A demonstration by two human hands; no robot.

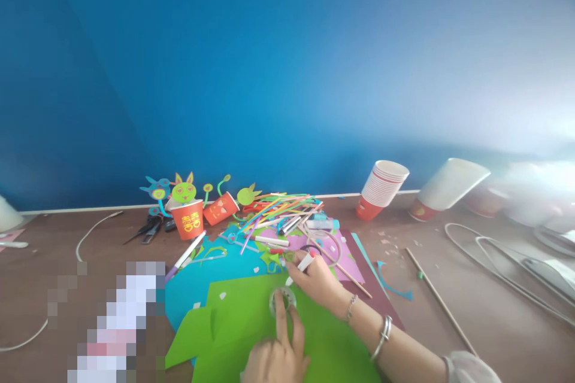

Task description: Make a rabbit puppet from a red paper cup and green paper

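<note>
Brown surface [431, 233]: our left hand [273, 356], two fingers [281, 320] apart, presses clear ring [292, 296] (light pressure risks slipping); right hand [321, 281] grips marker [306, 261].

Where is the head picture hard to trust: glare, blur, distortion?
Head view, far right: glare washes out the red cup; head view, lower left: coarse pixel blocks hide detail; head view, right: the cup stack leans outward, probably lens distortion; head view, bottom centre: left hand and right hand are readable.
</note>
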